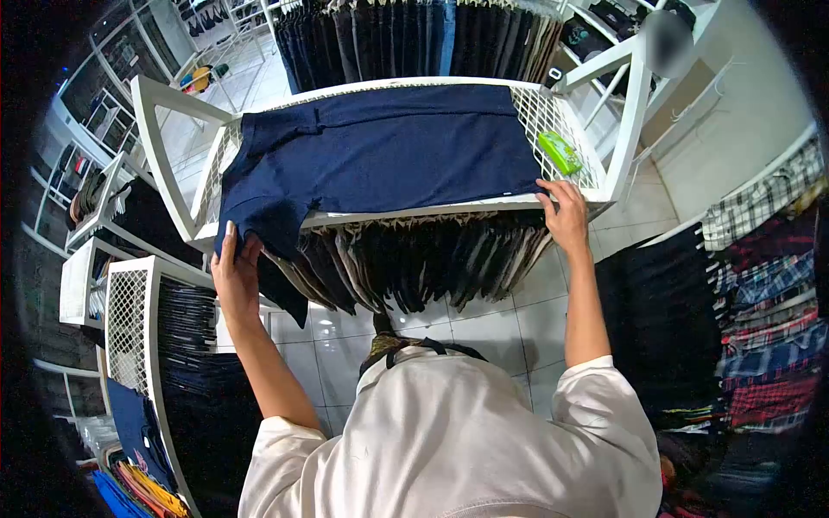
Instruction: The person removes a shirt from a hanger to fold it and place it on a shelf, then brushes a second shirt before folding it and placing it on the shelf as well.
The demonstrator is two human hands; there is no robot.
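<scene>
A navy blue garment (406, 155) lies spread across the white mesh-topped rack (389, 84), a sleeve-like part hanging over the front left edge. My left hand (237, 269) holds that hanging part, thumb and fingers closed on the cloth. At the right end, my right hand (563, 211) pinches the garment's lower corner between thumb and fingers, beside a small white tag. Just beyond my right hand, a green packet (560, 153) rests on the mesh.
Dark trousers (414, 268) hang under the rack, and more jeans (371, 43) hang behind it. Plaid shirts (768, 345) hang at the right. A white shelf rack (129, 319) with dark clothes stands at the left. Tiled floor (492, 332) shows below.
</scene>
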